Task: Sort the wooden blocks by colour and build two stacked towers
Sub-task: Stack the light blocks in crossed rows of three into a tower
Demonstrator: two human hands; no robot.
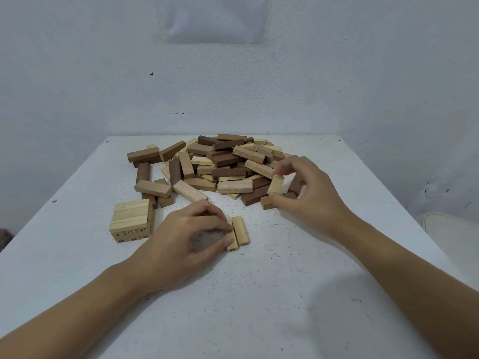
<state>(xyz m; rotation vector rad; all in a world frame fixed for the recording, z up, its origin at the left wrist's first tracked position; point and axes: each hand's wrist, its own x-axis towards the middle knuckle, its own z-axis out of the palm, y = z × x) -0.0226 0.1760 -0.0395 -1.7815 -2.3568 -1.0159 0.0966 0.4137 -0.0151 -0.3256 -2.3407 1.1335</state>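
A loose pile of wooden blocks, light and dark brown mixed, lies at the back of the white table. At the left stands a short stack of light blocks, two layers high with printed numbers on its ends. Two light blocks lie side by side in the middle. My left hand rests on the table with thumb and fingers on the left one of that pair. My right hand holds a light block pinched upright just above the pile's front right edge.
The table meets a white wall at the back. A pale cushioned seat shows beyond the table's right edge. Small dark specks dot the tabletop.
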